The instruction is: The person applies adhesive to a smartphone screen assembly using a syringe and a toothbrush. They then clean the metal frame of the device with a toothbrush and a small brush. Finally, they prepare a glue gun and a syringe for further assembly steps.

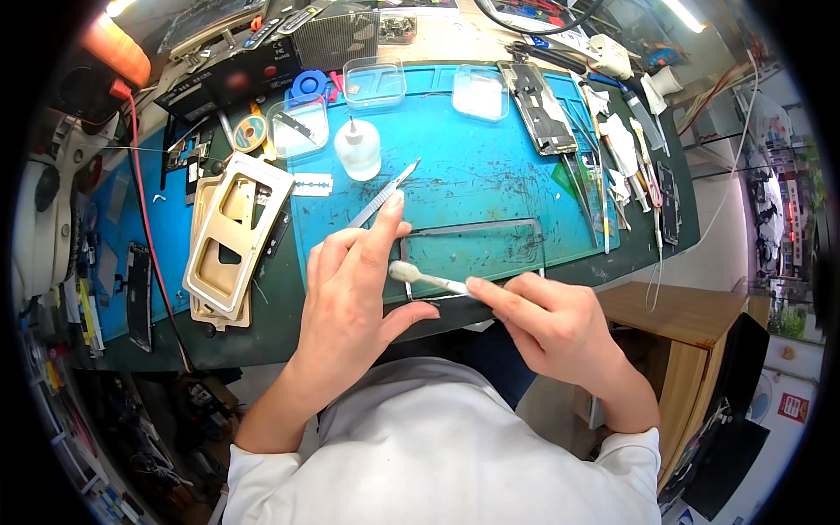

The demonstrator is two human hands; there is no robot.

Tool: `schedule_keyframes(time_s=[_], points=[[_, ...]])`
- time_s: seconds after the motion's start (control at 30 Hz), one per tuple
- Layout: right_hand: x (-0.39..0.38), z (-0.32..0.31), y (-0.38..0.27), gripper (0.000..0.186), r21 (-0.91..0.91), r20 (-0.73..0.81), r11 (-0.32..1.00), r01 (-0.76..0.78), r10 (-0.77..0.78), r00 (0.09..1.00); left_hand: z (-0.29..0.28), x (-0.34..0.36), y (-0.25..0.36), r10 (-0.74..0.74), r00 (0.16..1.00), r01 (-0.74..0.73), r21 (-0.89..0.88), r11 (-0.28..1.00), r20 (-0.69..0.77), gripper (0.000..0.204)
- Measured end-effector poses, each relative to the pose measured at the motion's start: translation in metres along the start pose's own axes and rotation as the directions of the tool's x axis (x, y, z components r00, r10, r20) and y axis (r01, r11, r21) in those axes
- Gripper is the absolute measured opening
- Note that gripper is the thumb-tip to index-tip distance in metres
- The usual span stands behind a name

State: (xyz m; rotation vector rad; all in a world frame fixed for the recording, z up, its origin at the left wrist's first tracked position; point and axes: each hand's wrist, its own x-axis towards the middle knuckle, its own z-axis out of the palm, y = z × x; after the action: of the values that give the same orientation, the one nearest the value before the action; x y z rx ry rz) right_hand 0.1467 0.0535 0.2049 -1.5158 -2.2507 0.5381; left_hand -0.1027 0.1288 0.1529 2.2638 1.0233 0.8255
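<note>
My left hand [346, 293] grips the left end of a thin, dark-edged rectangular frame [472, 227], with the thumb at its near corner and fingertips at its far corner; the index finger points away, raised. The blue mat shows through the frame's middle; whether a clear panel fills it I cannot tell. In my right hand [551, 319] is a slim white brush [429, 278], pinched by the handle. Its pale, rounded head hovers over or touches the frame's left part. Just beyond my left index finger lies a craft knife [385, 192], near a white squeeze bottle [358, 150].
A blue work mat [420, 114] covers the bench. Gold metal molds [234, 241] are stacked at left, by a razor blade [312, 185]. Clear plastic boxes [374, 85] stand at the back. At right lie a phone housing [538, 109], tweezers [579, 197] and several tools.
</note>
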Motion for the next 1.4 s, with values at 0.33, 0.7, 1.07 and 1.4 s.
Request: schedule_keyframes(time_s=[0.33,0.7,1.07,1.4], points=[[0.0,-0.002,0.003,0.046,0.006,-0.071,0.999,-0.053,0.053,0.996,0.001,0.0,0.003,0.001,1.0,-0.001,0.063,0.998,0.002,0.123],[-0.031,0.006,-0.002,0.049,0.014,-0.164,0.997,-0.076,0.077,0.983,-0.002,-0.002,0.008,0.054,0.996,-0.064,0.169,0.984,0.065,0.043],[-0.038,0.014,-0.001,0.052,0.003,-0.203,0.99,-0.141,0.139,0.969,0.007,0.002,0.004,0.061,0.997,-0.053,0.159,0.986,-0.047,0.024],[-0.058,-0.009,-0.009,0.053,-0.07,-0.075,0.983,-0.169,0.164,0.984,0.01,0.0,0.0,0.08,0.995,-0.07,0.159,0.985,-0.056,0.024]])
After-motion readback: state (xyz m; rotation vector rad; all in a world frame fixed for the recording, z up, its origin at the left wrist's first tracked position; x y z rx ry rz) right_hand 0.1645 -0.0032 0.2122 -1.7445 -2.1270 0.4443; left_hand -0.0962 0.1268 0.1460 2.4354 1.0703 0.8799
